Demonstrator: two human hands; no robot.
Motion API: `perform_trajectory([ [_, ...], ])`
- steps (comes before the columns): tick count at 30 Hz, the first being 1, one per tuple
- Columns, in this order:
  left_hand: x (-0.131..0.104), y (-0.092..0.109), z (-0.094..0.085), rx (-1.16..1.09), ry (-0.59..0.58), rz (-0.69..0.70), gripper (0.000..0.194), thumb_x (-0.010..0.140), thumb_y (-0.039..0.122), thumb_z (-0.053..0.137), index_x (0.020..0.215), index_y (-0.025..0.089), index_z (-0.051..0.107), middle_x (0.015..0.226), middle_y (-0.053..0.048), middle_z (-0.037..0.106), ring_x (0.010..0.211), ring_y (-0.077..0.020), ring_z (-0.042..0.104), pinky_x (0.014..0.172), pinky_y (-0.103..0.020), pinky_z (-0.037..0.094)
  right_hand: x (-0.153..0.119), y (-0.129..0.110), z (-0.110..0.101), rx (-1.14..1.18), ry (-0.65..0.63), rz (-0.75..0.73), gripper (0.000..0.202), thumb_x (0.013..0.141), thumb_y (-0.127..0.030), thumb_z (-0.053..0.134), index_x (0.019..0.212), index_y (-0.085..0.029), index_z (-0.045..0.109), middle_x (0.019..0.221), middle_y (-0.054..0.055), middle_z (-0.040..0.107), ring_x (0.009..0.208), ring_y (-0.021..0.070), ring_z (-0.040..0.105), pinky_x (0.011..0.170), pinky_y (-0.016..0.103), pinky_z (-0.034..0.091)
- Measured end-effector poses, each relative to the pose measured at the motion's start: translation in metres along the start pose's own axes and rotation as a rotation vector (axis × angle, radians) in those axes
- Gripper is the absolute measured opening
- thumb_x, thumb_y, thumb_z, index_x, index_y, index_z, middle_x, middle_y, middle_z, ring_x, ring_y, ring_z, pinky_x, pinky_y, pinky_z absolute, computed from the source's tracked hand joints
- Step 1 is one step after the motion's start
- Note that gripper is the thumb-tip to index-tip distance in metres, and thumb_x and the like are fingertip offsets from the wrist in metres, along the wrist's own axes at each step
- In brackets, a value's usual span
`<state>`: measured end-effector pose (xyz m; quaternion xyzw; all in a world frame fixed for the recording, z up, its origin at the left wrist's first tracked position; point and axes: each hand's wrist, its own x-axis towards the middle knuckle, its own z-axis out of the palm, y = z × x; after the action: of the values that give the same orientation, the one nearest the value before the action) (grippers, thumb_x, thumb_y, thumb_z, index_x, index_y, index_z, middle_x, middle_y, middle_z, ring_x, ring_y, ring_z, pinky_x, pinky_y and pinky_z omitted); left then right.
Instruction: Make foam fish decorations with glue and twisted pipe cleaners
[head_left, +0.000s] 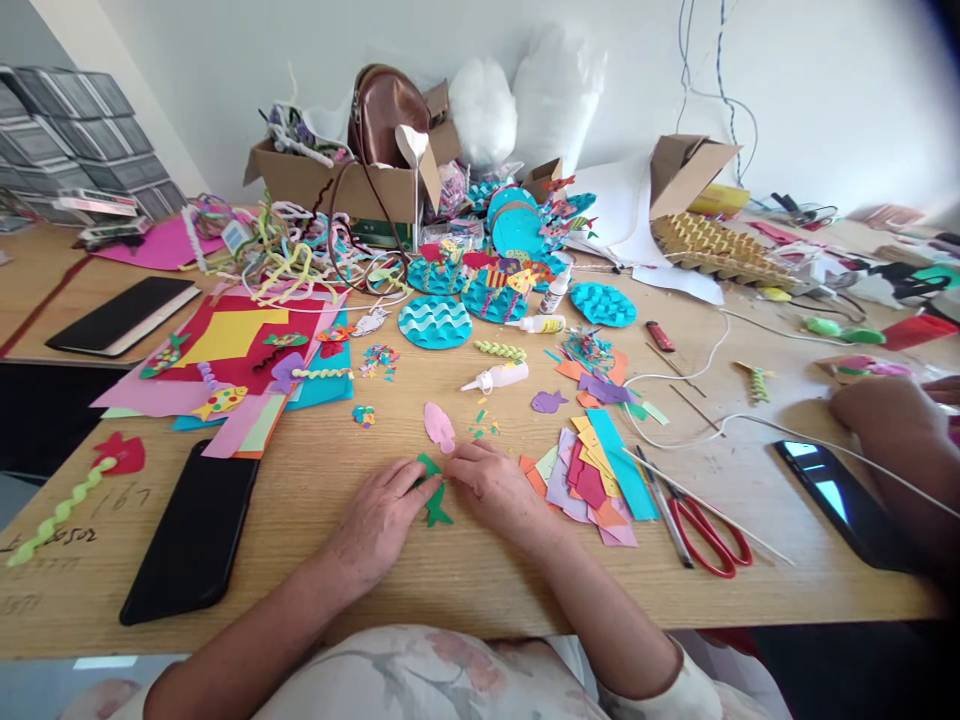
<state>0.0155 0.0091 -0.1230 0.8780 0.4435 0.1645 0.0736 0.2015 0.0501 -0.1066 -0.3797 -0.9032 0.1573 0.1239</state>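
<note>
A green paper fish lies on the table between my hands. My left hand rests over its left side, with fingers stretched across the green paper. At the fish's upper right, the fingers of my right hand are bent together; what they pinch, if anything, is too small to make out. Just above the green fish lies a pink paper fish. Small green and orange paper bits are scattered beyond my right hand. A glue bottle lies on its side farther back.
Paper scraps, red-handled scissors and a pen lie to the right. A black phone is at the left. Another person's arm rests at the right edge, beside a phone. Turquoise discs stand behind.
</note>
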Motion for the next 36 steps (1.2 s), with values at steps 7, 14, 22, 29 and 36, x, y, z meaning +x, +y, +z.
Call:
perform_trajectory([
  [7,0.002,0.003,0.0,0.021,-0.038,-0.041,0.029,0.088,0.014,0.048,0.113,0.02,0.06,0.104,-0.007,0.059,0.1,-0.0211,0.052,0.088,-0.038,0.048,0.0,0.001,0.002,0.008,0.024,-0.011,0.023,0.082,-0.001,0.049,0.085,-0.018,0.064,0.086,0.003,0.064,0.08,0.0142,0.053,0.074,0.024,0.039],
  [14,0.003,0.005,0.002,0.052,-0.056,-0.062,0.026,0.087,0.014,0.049,0.109,0.019,0.062,0.103,-0.008,0.06,0.099,-0.022,0.053,0.087,-0.04,0.048,0.001,-0.002,0.0,0.0,0.01,0.014,0.024,0.082,-0.002,0.048,0.087,-0.019,0.064,0.088,0.003,0.064,0.082,0.0143,0.054,0.076,0.024,0.039],
  [22,0.007,-0.011,-0.015,-0.161,-0.035,0.043,0.043,0.086,0.002,0.032,0.113,0.018,0.061,0.107,-0.008,0.063,0.101,-0.0174,0.057,0.089,-0.033,0.049,0.002,0.0,0.0,-0.041,-0.038,0.016,0.027,0.082,-0.001,0.047,0.09,-0.019,0.066,0.086,0.004,0.064,0.086,0.0139,0.056,0.079,0.024,0.039],
  [29,0.009,-0.01,-0.013,-0.063,-0.096,0.055,0.033,0.091,0.013,0.039,0.114,0.022,0.062,0.102,-0.007,0.063,0.099,-0.0198,0.057,0.087,-0.036,0.049,0.003,-0.001,-0.001,-0.052,-0.038,0.005,0.025,0.083,-0.002,0.047,0.089,-0.018,0.065,0.085,0.003,0.063,0.08,0.0139,0.054,0.076,0.024,0.039],
  [36,0.012,-0.004,-0.01,0.039,-0.124,0.044,0.024,0.09,0.017,0.045,0.105,0.018,0.065,0.092,-0.006,0.061,0.09,-0.0201,0.055,0.079,-0.034,0.05,0.001,-0.002,0.0,-0.035,-0.007,-0.012,0.024,0.083,-0.002,0.047,0.085,-0.02,0.064,0.084,0.002,0.062,0.081,0.0133,0.054,0.077,0.024,0.038],
])
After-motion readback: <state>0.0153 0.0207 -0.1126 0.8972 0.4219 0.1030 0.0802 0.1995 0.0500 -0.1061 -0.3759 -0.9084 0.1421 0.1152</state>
